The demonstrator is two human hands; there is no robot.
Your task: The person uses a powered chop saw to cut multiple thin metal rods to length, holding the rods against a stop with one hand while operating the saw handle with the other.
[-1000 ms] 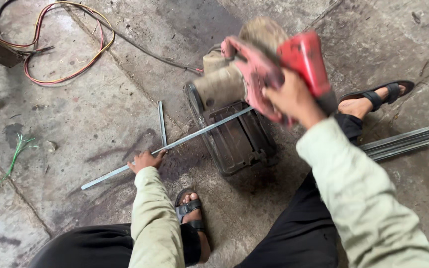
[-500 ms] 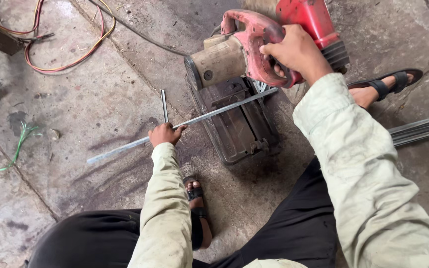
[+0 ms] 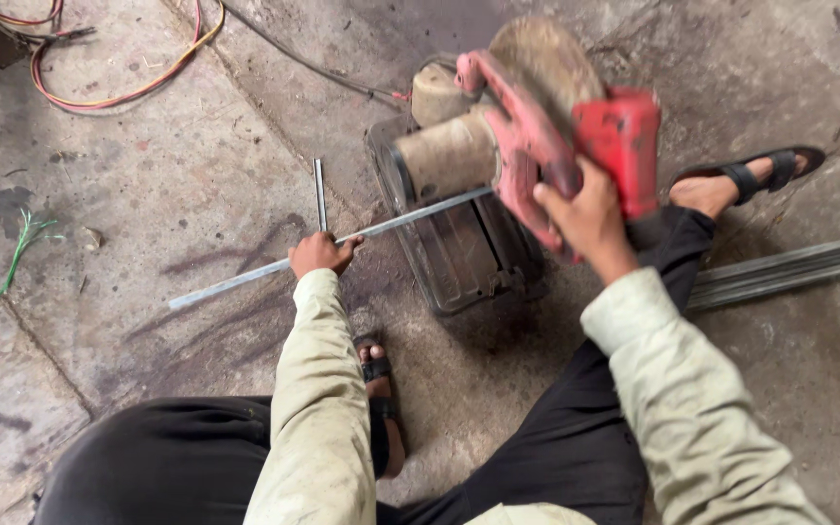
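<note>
Rod: long metal rod (image 3: 342, 238) lies across the chop saw (image 3: 527, 146) base, uncut as far as shows.
Left hand (image 3: 320, 255): fingers clamped on the rod, pinning it.
Right hand (image 3: 585, 216): fingers wrapped round the red handle, saw head raised.
Left: the cut itself, by my judgement.

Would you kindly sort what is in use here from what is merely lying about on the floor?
In use:
- left hand on long metal bar
- right hand gripping red chop saw

Lying about:
- short metal rod
- coloured cables
- green wire
- metal strips
</note>
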